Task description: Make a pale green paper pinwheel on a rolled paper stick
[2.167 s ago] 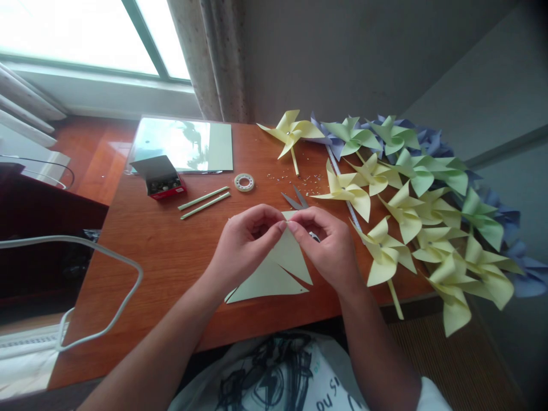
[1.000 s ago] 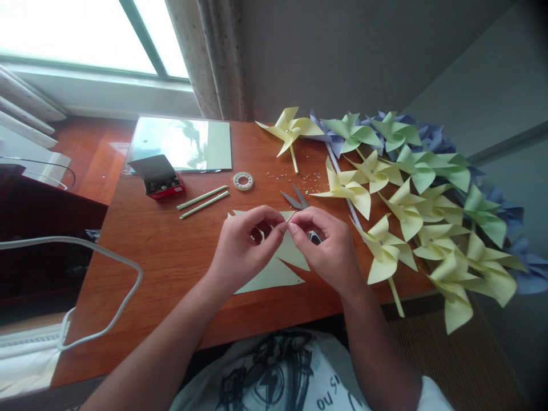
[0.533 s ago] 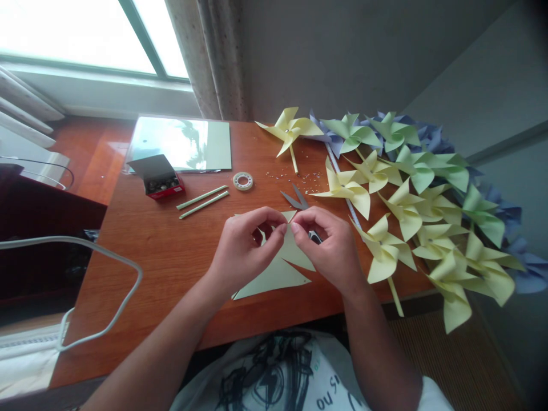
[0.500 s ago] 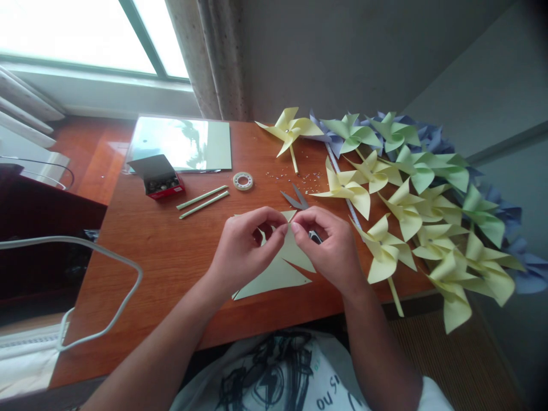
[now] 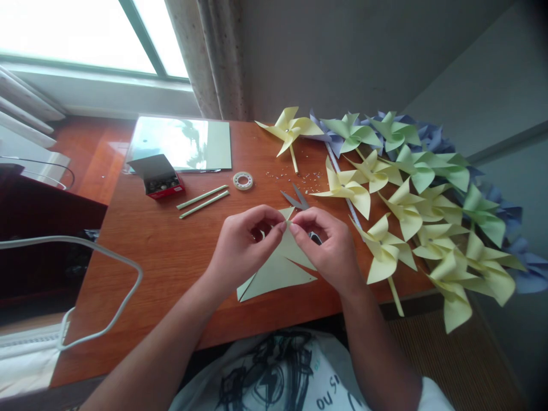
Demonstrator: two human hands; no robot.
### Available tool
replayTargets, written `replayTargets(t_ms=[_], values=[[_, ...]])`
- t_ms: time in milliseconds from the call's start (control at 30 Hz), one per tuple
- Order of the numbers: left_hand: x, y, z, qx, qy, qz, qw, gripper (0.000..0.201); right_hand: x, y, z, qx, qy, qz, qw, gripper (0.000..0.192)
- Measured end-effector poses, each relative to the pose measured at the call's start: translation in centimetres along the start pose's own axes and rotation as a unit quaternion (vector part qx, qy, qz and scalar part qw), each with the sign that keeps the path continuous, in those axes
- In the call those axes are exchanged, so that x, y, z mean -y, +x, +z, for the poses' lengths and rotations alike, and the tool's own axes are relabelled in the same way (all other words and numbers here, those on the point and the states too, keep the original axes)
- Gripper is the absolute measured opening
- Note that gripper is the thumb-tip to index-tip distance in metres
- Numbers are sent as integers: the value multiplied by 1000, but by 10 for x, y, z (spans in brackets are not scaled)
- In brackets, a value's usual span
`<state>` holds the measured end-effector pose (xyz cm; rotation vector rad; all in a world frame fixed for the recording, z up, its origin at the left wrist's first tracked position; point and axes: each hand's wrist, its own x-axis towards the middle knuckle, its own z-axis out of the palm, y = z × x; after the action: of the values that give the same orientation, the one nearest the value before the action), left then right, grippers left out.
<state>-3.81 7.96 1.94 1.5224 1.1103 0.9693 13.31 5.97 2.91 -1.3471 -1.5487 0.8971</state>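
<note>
A pale yellow cut paper square (image 5: 278, 273) lies at the front of the wooden table (image 5: 162, 251), its flaps spread in triangles. My left hand (image 5: 246, 242) and my right hand (image 5: 329, 245) meet above its middle. Both pinch the paper's lifted corner tips together between thumb and forefinger. Grey scissors (image 5: 295, 200) lie just behind my fingers, partly hidden by my right hand.
Several finished yellow, green and blue pinwheels (image 5: 411, 200) pile up at the right. A tape roll (image 5: 243, 181), two pale sticks (image 5: 203, 201), a small red box of pins (image 5: 160, 181) and a glossy sheet (image 5: 180, 144) sit at the back left. A white cable (image 5: 107, 285) loops at the left.
The paper has turned slightly under my hands, its lower flaps swinging right. My fingers have stayed pinched at the centre throughout.
</note>
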Motion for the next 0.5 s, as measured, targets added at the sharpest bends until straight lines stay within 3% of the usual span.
replayTargets(t_ms=[300, 500], values=[[-2, 1, 0, -30, 48, 34, 998, 9, 3, 1, 1, -23, -57, -50, 997, 8], [-4, -1, 3, -66, 92, 79, 990, 7, 5, -1, 6, -67, -151, -131, 978, 12]])
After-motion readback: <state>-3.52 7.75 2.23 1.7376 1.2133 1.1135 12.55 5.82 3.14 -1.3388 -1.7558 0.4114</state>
